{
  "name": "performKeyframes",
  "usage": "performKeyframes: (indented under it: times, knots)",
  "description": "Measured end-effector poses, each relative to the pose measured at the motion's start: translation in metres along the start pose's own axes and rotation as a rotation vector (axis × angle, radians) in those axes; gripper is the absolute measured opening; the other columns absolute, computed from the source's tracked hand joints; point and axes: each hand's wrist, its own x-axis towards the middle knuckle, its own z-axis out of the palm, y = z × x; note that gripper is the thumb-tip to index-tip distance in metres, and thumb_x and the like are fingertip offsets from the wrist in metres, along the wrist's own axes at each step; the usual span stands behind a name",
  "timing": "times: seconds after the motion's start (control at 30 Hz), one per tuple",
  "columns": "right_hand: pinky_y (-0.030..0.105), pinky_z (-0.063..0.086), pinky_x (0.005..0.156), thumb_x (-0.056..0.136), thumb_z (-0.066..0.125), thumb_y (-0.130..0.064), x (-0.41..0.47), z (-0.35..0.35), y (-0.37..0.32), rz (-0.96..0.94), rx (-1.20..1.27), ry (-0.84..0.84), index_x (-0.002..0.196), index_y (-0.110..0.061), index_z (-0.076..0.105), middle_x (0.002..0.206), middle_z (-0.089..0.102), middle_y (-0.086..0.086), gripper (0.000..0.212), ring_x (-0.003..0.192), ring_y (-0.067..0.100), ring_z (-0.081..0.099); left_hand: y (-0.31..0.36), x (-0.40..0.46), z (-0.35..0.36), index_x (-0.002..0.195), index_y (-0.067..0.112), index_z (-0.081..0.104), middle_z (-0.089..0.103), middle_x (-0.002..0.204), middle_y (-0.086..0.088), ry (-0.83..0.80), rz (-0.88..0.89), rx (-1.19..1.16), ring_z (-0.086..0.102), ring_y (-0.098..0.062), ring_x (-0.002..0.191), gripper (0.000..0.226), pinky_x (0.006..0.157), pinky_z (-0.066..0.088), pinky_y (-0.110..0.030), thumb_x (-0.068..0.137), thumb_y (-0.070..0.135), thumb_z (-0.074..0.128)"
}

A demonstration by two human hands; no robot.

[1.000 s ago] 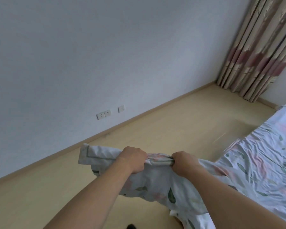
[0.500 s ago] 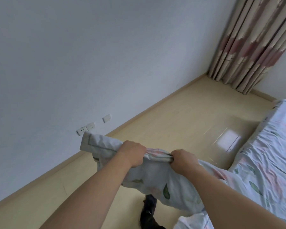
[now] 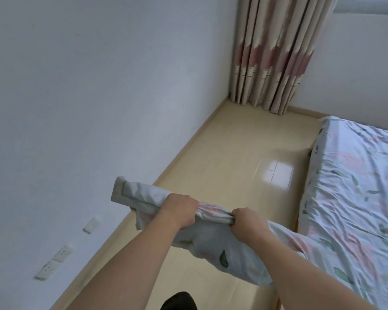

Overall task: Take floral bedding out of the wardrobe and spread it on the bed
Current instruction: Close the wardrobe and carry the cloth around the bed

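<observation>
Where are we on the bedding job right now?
Done: floral bedding is out and most lies across the bed. In hand: left hand and right hand grip a bunched edge of the floral bedding over the floor. Left: pull that corner out and smooth the wrinkles.

Bedroom in a home. Bed [image 3: 356, 186] on the right, low to the floor, covered with a wrinkled floral sheet [image 3: 349, 220]. Long pleated curtains [image 3: 276, 52] in beige with pink bands hang in the far corner and reach the floor. Plain white wall [image 3: 99, 86] on the left with three wall sockets [image 3: 63, 253] set low near the skirting. Pale glossy wood-look floor [image 3: 233, 164] between wall and bed.
</observation>
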Motion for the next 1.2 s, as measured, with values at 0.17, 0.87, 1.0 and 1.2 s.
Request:
performKeyframes:
  times: [0.17,0.87,1.0,1.2]
  knots:
    - [0.031,0.045,0.071,0.087,0.044,-0.016,0.082,-0.034,0.042,0.117,0.013,0.018,0.099,-0.02,0.061,0.102,0.066,0.003,0.021,0.094,0.026,0.064,-0.007,0.115,-0.028,0.116,0.019,0.059,0.064,0.12,-0.008,-0.009,0.12,0.022,0.061,-0.029,0.108,0.03,0.082,0.043,-0.035,0.091,0.015,0.044]
    - [0.029,0.042,0.061,0.086,0.046,-0.016,0.449,-0.267,0.212,0.323,-0.025,0.096,0.083,-0.021,0.056,0.077,0.056,-0.001,0.011,0.071,0.024,0.058,-0.04,0.59,-0.215,0.112,0.019,0.059,0.065,0.117,-0.009,0.056,0.364,-0.006,0.061,-0.031,0.107,0.028,0.081,0.044,-0.034,0.088,0.016,0.044]
    - [0.029,0.04,0.062,0.086,0.046,-0.015,0.515,-0.299,0.271,0.332,-0.018,0.083,0.087,-0.021,0.057,0.08,0.056,0.0,0.012,0.07,0.023,0.053,-0.017,0.682,-0.243,0.114,0.02,0.059,0.065,0.118,-0.009,0.05,0.367,0.027,0.061,-0.032,0.108,0.03,0.082,0.044,-0.034,0.088,0.017,0.044]
    - [0.029,0.041,0.063,0.085,0.046,-0.014,0.597,-0.364,0.358,0.345,0.008,0.114,0.095,-0.019,0.064,0.08,0.054,-0.001,0.021,0.071,0.023,0.052,0.02,0.799,-0.307,0.11,0.021,0.06,0.067,0.113,-0.008,0.076,0.362,0.057,0.062,-0.031,0.105,0.028,0.076,0.043,-0.032,0.086,0.016,0.045]
